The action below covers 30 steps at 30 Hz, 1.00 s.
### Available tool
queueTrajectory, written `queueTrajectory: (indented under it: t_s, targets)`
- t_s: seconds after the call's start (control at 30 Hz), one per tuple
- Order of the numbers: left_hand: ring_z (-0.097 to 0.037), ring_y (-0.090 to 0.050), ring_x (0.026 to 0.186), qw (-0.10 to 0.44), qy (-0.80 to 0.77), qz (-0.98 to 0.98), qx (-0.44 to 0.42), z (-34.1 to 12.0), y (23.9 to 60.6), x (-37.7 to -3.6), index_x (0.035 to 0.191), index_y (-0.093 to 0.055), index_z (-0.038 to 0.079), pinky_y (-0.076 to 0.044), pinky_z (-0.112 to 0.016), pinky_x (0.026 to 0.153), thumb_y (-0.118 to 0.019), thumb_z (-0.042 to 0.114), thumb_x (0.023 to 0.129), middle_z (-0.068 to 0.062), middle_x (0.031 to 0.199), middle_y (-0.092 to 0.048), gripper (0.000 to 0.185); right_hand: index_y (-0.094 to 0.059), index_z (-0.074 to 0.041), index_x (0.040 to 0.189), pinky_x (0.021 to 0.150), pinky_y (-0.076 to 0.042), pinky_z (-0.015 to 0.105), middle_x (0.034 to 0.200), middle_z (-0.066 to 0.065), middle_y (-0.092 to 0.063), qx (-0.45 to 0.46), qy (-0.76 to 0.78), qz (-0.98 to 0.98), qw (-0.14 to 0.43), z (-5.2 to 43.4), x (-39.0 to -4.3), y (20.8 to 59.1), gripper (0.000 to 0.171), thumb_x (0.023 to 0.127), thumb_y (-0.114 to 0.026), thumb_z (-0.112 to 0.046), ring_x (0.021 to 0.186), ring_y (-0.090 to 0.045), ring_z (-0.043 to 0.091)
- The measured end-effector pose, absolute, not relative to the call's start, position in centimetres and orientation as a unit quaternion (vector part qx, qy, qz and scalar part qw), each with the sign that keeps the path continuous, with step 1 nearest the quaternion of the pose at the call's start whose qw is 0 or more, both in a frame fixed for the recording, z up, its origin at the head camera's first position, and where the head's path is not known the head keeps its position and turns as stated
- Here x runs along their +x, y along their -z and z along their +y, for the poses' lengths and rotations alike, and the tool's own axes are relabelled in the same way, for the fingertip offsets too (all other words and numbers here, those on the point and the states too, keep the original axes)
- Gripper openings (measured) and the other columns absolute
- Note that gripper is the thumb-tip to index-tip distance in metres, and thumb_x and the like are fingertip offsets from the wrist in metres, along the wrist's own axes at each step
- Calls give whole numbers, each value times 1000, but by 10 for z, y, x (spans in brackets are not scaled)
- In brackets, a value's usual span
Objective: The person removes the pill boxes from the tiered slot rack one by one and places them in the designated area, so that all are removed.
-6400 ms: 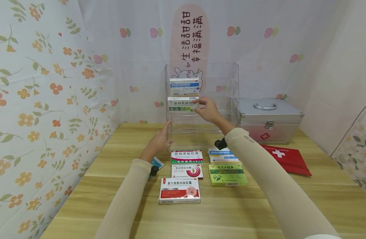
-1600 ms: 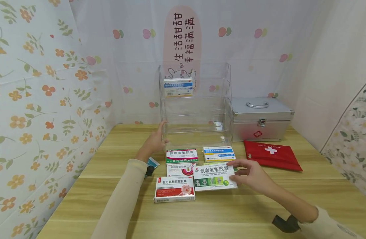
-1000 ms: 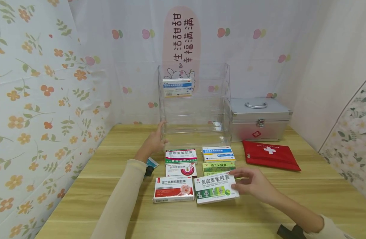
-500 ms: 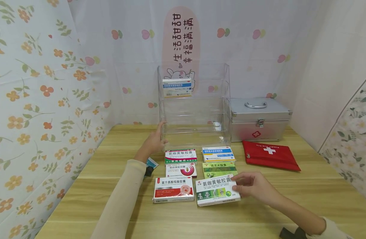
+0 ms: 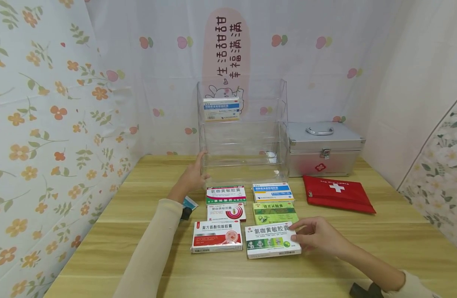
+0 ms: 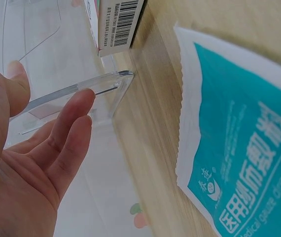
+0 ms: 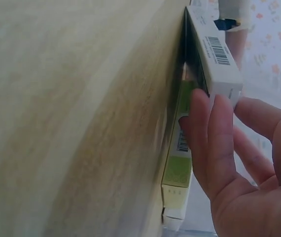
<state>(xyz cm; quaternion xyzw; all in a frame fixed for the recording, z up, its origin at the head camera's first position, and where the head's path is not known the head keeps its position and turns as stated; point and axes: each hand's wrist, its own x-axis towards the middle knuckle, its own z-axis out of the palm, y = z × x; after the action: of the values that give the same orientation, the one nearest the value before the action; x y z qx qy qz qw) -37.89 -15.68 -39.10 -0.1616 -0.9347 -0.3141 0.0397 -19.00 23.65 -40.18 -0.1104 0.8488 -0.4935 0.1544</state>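
Right hand (image 5: 317,238) pinches white box (image 5: 272,246) at its right end, lower centre of frame; box flat on table (image 5: 325,273), long axis left-right. Left hand (image 5: 192,176), fingers straight, rests against rack (image 5: 243,136).

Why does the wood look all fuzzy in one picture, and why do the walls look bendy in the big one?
Right wrist view: the table fills the near side and is out of focus, while the white box and the right hand are sharper. Head view: a wide lens curves the walls at the edges; light is soft and even, with faint shadows and a pale sheen on the clear rack.
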Motion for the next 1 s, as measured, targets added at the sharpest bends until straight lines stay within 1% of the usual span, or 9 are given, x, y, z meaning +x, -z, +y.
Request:
queueTrajectory:
  t_s: [0.33, 0.53, 0.7, 0.8, 1.0]
  targets:
    - [-19, -42, 52, 40, 321, -932, -162, -156, 391, -378, 154, -11, 24, -40, -32, 51, -69, 10, 94, -6, 64, -43, 85, -69, -4, 118, 47, -50, 28, 98, 9, -69, -105, 455, 870, 161, 238, -194, 406, 40, 85, -79, -25, 69, -65, 22]
    - [-16, -36, 48, 42, 314, -934, -165, -156, 390, -380, 154, -10, 24, -35, -29, 48, -69, 11, 94, -3, 60, -40, 85, -69, -5, 119, 45, -48, 27, 99, 9, -68, -103, 446, 874, 163, 239, -195, 405, 40, 85, -79, -26, 65, -65, 22]
    - [-15, -36, 48, 44, 315, -933, -167, -157, 390, -380, 154, -11, 22, -35, -29, 47, -69, 10, 94, -3, 60, -40, 84, -69, -5, 118, 44, -48, 27, 98, 9, -68, -107, 445, 874, 165, 240, -196, 405, 38, 86, -78, -24, 63, -64, 22]
    - [-15, -36, 48, 43, 311, -935, -166, -157, 390, -379, 154, -10, 24, -35, -29, 48, -68, 11, 94, -3, 60, -40, 85, -70, -6, 117, 44, -48, 27, 98, 9, -68, -106, 444, 875, 164, 240, -196, 404, 37, 86, -78, -24, 62, -64, 22]
    - [-17, -37, 49, 38, 312, -936, -161, -157, 389, -378, 154, -10, 25, -36, -31, 49, -68, 11, 94, -4, 61, -41, 84, -70, -2, 117, 44, -50, 29, 102, 12, -69, -107, 441, 878, 151, 240, -195, 403, 35, 86, -78, -19, 60, -65, 23]
